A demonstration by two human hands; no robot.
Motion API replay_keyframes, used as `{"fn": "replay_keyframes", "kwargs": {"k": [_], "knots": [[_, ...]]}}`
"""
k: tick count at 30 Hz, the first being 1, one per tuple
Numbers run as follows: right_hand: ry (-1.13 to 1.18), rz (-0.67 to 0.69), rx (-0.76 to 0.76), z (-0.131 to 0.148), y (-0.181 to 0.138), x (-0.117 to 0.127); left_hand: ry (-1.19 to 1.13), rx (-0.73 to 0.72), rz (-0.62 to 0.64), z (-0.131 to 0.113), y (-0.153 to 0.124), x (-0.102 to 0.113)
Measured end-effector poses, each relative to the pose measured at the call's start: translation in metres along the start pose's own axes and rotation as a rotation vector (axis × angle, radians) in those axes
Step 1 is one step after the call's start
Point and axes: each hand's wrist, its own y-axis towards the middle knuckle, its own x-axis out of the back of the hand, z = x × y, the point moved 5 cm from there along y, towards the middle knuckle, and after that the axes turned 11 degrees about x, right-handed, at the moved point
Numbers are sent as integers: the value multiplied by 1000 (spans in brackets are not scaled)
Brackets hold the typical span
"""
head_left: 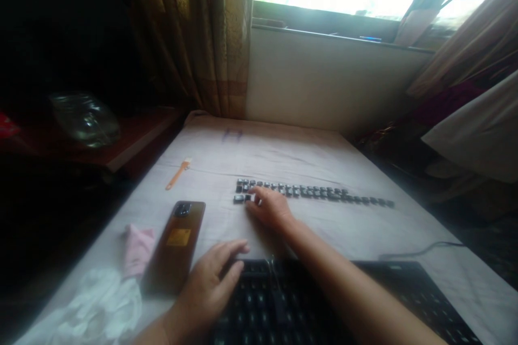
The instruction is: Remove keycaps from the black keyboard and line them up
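Observation:
My right hand (270, 207) reaches over the cloth-covered surface, its thumb and forefinger bent round a small black keycap (248, 198) at the left end of a short row. Beside and behind it, several black keycaps (311, 192) lie in long rows stretching to the right. My left hand (216, 275) hovers at the upper left corner of a black keyboard (399, 272), thumb and fingers apart, with nothing seen in it. Small bright spots dot the keyboard's blurred key area. My right forearm hides its middle. A thin, pale wire-like thing (275, 275) lies across its top edge.
Left of my left hand lie a brown phone (174, 248), a pink cloth (138, 248) and a white crumpled cloth (101, 304). An orange-handled brush (178, 174) lies farther back. A dark cable (424, 250) runs off right. Curtains (206, 38) and a window stand behind.

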Motion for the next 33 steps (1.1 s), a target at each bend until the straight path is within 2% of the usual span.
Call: {"fn": "replay_keyframes", "kwargs": {"k": [7, 15, 21, 25, 29, 33], "knots": [[-87, 17, 58, 11, 10, -5, -8, -5, 4, 0, 0, -1], [-113, -1, 49, 12, 13, -9, -20, -6, 11, 1, 0, 0], [-63, -64, 52, 8, 8, 3, -19, 2, 11, 3, 0, -1], [-12, -94, 61, 1, -14, 25, -12, 3, -1, 0, 1, 1], [153, -89, 214, 8, -54, 45, 9, 7, -23, -2, 2, 2], [213, 92, 356, 24, -95, 50, 27, 11, -49, -4, 4, 3]]}}
